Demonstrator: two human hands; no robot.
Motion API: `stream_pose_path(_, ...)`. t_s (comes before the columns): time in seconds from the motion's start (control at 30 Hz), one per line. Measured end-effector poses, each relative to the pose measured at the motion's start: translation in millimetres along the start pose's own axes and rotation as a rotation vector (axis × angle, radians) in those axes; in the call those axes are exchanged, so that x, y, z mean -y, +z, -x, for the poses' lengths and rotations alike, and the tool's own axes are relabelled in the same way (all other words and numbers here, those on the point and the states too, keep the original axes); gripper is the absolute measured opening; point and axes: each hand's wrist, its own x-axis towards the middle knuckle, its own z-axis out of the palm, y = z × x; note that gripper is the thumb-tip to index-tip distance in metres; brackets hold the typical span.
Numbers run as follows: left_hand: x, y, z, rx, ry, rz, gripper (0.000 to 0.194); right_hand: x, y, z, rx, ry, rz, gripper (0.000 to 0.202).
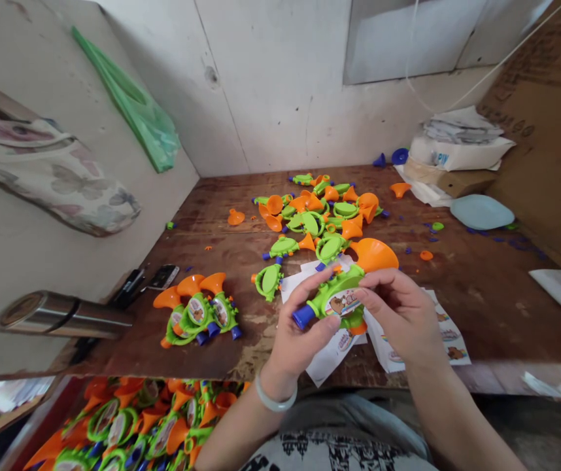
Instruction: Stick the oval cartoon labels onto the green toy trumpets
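Three stickered horns (196,310) lie together on the table (255,347). Rightward, the left hand (297,330) grips a toy horn (348,280) by its mouthpiece end; its sticker (342,303) is apparently being pressed on. The right hand (401,311) holds the other end, thumb at the sticker's edge, which likely needs smoothing next. Sheets (452,335) lie beneath.

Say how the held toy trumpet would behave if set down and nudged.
The toy trumpet would probably stay stiff, since it looks moulded in plastic. It is likely light for its size: the orange bell is open and looks thin-walled. It probably won't roll freely, given the flattish oval body.
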Motion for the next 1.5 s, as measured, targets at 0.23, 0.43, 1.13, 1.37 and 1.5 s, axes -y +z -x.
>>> stream_pose_path(0.23, 1, 3.2, 1, -0.095, 0.076, -0.146, 0.044, 5, 3, 0, 0.011, -0.160, 0.233, 0.007)
stream_pose_path(0.43, -5, 7.0, 2, -0.106, 0.144, -0.228, 0.045, 10, 7, 0, -0.008, -0.343, 0.458, 0.008)
stream_pose_path(1.13, -44, -163.2, 37, -0.363, 0.114, -1.643, 0.040, -68, -2, 39, 0.618, 0.090, 0.973, 0.067)
stream_pose_path(1.37, -38, -169.3, 41, -0.186, -0.061, -1.825, 0.054, -85, 8, 37, 0.597, 0.213, 0.962, 0.052)
stream_pose_path(1.5, -12, -111.2, 25, -0.149, 0.150, -1.547, 0.043, -86, 0, 33, 0.617, 0.208, 0.831, 0.046)
